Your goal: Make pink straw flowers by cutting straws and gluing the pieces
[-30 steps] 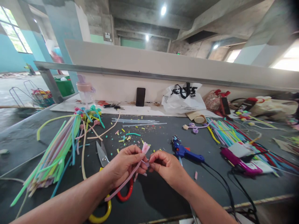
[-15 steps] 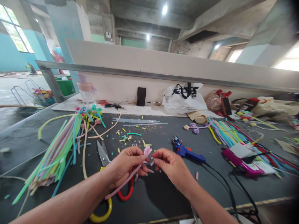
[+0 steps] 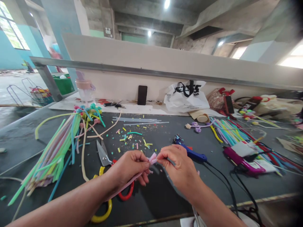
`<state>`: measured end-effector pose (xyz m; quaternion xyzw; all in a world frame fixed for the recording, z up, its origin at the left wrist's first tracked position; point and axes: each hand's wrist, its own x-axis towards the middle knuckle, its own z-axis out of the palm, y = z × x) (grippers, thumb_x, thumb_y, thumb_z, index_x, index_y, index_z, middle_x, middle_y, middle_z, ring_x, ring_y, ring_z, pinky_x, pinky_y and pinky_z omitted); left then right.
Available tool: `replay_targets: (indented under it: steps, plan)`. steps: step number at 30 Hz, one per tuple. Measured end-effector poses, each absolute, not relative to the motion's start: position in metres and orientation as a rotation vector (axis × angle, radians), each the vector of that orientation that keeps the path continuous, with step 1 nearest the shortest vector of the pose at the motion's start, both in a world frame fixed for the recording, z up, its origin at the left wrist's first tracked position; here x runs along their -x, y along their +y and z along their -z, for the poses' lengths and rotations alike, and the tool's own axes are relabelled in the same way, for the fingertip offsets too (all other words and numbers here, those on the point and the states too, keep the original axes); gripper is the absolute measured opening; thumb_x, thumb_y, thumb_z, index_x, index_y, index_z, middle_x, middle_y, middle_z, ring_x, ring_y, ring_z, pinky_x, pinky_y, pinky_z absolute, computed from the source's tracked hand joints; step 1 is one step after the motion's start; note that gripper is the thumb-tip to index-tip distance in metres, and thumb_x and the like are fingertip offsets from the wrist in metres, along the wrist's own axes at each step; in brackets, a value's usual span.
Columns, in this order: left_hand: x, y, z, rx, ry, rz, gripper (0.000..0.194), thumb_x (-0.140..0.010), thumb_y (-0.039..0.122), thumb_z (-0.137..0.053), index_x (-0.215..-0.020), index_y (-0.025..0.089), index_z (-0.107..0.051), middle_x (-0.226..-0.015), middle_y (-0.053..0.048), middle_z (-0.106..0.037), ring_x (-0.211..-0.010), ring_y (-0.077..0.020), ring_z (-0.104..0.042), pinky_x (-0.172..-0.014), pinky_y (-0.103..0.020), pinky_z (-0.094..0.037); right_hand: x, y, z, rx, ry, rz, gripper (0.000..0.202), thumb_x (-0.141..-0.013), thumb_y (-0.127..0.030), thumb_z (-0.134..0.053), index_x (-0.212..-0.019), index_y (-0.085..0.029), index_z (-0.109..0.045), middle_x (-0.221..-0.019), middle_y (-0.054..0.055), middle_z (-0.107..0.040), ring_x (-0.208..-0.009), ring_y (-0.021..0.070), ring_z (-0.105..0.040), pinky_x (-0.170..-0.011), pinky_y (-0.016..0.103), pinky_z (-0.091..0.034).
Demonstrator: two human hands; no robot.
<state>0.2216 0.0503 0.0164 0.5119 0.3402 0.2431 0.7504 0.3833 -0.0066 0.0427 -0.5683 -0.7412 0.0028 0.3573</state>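
My left hand [image 3: 132, 167] pinches a pink fuzzy stem [image 3: 129, 183], whose long end trails down toward my left wrist. At its upper end a small pink looped tip [image 3: 153, 158] sticks out between my two hands. The fingertips of my right hand [image 3: 175, 165] are closed on the right side of this tip. Under my left forearm lie scissors [image 3: 103, 154] with blades partly apart, one handle yellow and the other red. A blue glue gun [image 3: 193, 154] rests just right of my right hand.
Bundled coloured stems [image 3: 55, 151] lie at the left, more stems [image 3: 229, 132] at the right. A magenta tool [image 3: 243, 162] with a black cable sits front right. Clear sticks [image 3: 139, 120] and coloured scraps are at mid-table. A phone [image 3: 142, 95] and white bag [image 3: 186, 97] stand behind.
My right hand has come closer to the pink tip and now touches it. The pink tip has tilted to the right. The whole view has shifted slightly.
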Motion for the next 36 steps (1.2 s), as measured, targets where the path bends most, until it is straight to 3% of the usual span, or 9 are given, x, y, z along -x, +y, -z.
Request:
replay_targets:
  steps: [10,26,36]
  plan:
    - [-0.223,0.048,-0.013,-1.181,0.758,-0.524,0.021,-0.064,0.032,-0.066,-0.062,0.014,-0.055,-0.053,0.0,-0.059,-0.038,-0.0108,-0.055,-0.037,-0.021,-0.044,-0.382,-0.005,-0.039,1.501,-2.001,0.044,0.014,-0.08,-0.017,-0.06,-0.067,-0.023,-0.06,-0.066,-0.005,-0.065,-0.068,0.0118,-0.06,-0.088,0.035,-0.023]
    - [-0.22,0.048,-0.012,-1.266,0.77,-0.436,0.012,-0.066,0.024,-0.058,-0.059,0.015,-0.056,-0.044,0.003,-0.053,-0.035,-0.009,-0.051,-0.034,-0.018,-0.04,-0.382,-0.006,-0.038,1.576,-1.985,-0.112,0.016,-0.073,-0.007,-0.061,-0.064,-0.02,-0.058,-0.067,-0.006,-0.063,-0.067,0.0107,-0.058,-0.089,0.036,-0.023]
    - [-0.22,0.051,-0.005,-1.331,0.773,-0.391,0.011,-0.067,0.022,-0.054,-0.058,0.014,-0.055,-0.042,0.004,-0.053,-0.034,-0.009,-0.051,-0.033,-0.017,-0.041,-0.387,-0.007,-0.037,1.394,-2.164,-0.03,0.019,-0.077,-0.003,-0.05,-0.069,-0.018,-0.057,-0.071,-0.002,-0.062,-0.072,0.0114,-0.058,-0.093,0.038,-0.021]
